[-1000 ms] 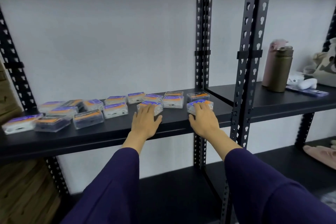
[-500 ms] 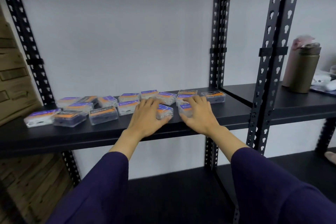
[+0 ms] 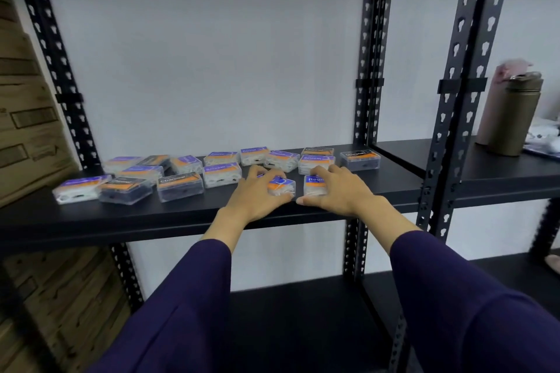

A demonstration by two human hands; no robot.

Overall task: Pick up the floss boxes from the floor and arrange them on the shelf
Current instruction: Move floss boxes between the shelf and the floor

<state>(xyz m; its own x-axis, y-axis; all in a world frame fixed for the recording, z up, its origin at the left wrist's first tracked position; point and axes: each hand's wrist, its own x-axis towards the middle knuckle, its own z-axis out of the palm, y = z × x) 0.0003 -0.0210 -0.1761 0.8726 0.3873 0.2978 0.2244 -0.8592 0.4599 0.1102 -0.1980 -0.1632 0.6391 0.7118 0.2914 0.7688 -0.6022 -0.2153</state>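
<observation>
Head view: two clear floss boxes sit side by side near the front edge of the black shelf (image 3: pixel 91 221), a small gap between them. The left box (image 3: pixel 283 186) and the right box (image 3: pixel 313 186) lie flat with their purple and orange labels facing up. White floss picks show through their clear walls. The right box's long side runs along the shelf edge; the left box is turned a little. The left hand (image 3: pixel 257 194) curls around the left box, and the right hand (image 3: pixel 336 191) curls around the right box. Behind them and off to the left, more floss boxes (image 3: pixel 178 186) lie flat in loose rows. Since half a second ago, both hands have stayed on the same two boxes.
</observation>
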